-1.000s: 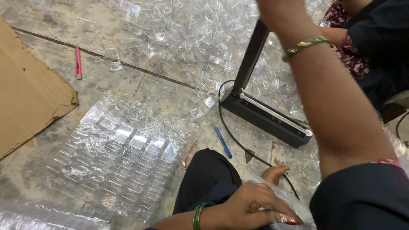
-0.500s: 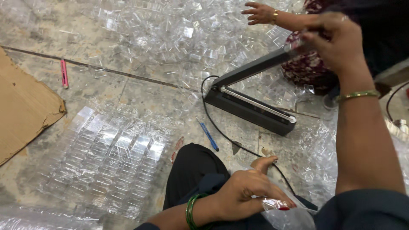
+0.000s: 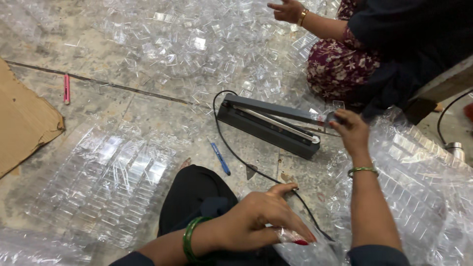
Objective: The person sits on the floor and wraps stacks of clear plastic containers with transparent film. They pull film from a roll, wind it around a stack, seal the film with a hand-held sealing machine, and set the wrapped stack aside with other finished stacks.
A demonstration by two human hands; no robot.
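Head view, left to right: a brown cardboard sheet (image 3: 24,123) lies at the far left of the floor (image 3: 148,106), with a pink pen (image 3: 66,88) just beyond its corner. Next comes a clear bag of stacked plastic trays (image 3: 106,184), already filled and lying flat beside your knee. A blue pen (image 3: 220,158) rests on the floor near the black cord (image 3: 246,162).

Your left hand (image 3: 261,221) has its fingers (image 3: 295,231) pinched closed on the mouth of a clear plastic bag (image 3: 305,249) low in the frame (its contents are hard to make out). The black heat sealer (image 3: 268,123) sits just ahead with its arm down. Your right hand (image 3: 351,132) is at the sealer's handle end, fingers curled around it.

By the look of it, one bag is packed, this one is gathered but not yet under the sealing bar, and a large loose heap of clear trays (image 3: 197,44) remains. Another person's hand (image 3: 287,10) reaches into that heap at the top.
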